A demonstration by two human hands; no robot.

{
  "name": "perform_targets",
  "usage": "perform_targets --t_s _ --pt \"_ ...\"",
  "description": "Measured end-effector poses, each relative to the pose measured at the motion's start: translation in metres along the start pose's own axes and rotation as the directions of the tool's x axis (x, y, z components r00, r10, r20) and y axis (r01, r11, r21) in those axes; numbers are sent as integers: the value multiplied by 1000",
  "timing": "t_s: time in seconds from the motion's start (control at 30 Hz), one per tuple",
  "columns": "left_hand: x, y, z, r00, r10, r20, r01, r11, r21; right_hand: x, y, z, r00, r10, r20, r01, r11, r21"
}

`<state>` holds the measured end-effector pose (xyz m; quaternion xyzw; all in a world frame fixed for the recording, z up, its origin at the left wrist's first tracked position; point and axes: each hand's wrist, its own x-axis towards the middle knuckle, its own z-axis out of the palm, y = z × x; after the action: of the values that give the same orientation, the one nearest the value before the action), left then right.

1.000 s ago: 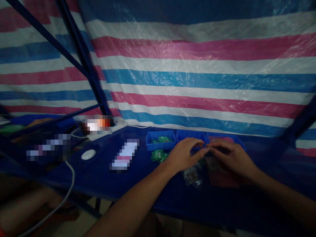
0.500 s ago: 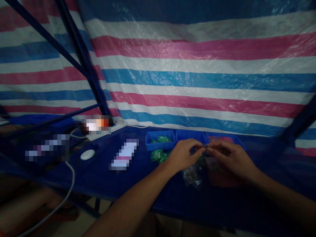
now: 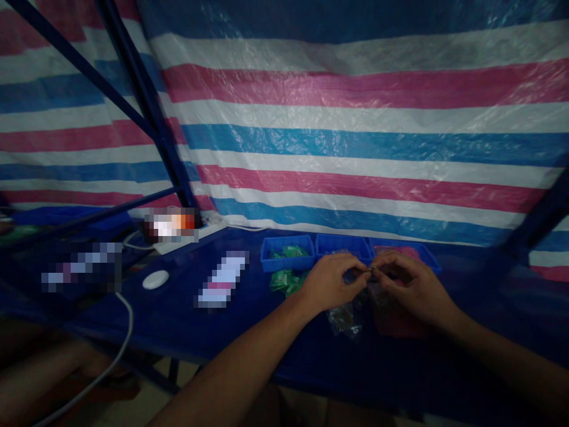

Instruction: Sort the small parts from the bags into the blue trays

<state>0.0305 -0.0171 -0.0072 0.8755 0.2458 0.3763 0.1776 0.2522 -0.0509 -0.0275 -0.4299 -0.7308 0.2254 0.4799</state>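
Note:
My left hand (image 3: 332, 281) and my right hand (image 3: 411, 281) meet above the table, thumbs and forefingers pinched tip to tip. Between the fingertips is something small and thin, too dim to name. Below them lies a clear plastic bag (image 3: 345, 322) with small contents I cannot make out. A reddish-pink packet (image 3: 395, 320) rests under my right hand, partly covered by it. Beside my left wrist are green packets (image 3: 284, 281). Just behind the hands stand a left blue bin (image 3: 287, 264) holding green packets, a middle blue bin (image 3: 342, 243) and a right blue bin (image 3: 429, 255) with pink packets.
On the blue table (image 3: 178, 320), a white round object (image 3: 156, 279) and a blurred-out flat item (image 3: 222, 280) lie to the left. A power strip (image 3: 191, 238) and a white cable (image 3: 128, 332) are farther left. Another person's arm (image 3: 48, 362) shows at lower left. A striped sheet (image 3: 355, 142) hangs behind.
Both hands stay together in nearly the same place. My right fingers have shifted slightly, and the small thing between the fingertips has turned a little. The view has moved slightly.

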Motion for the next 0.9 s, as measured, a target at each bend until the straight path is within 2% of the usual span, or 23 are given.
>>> perform_targets --t_s 0.23,0.4,0.53,0.67,0.73,0.8,0.9 --pt "0 0 4 999 -6 -49 8 999 35 -1 -7 1 998 55 22 -56 997 43" --pt "1 0 5 994 -9 -105 8 1000 -12 -2 -6 1 999 34 18 -33 999 -38" --pt "0 1 2 997 -50 -62 50 999 -5 -2 -4 2 1000 -2 7 3 997 -72" --pt "-2 2 0 991 -130 23 130 991 2 1 -6 -2 995 -97 -11 93 981 -172" --pt "-2 2 0 985 -166 53 170 981 -92 2 -7 -4 985 -165 -45 152 965 -213" --pt "-1 2 0 980 -182 79 197 947 -255 4 -6 -7 974 -216 -62 197 954 -228" --pt "0 2 2 976 -194 95 216 840 -498 5 -3 -8 971 -231 -64 210 949 -237"
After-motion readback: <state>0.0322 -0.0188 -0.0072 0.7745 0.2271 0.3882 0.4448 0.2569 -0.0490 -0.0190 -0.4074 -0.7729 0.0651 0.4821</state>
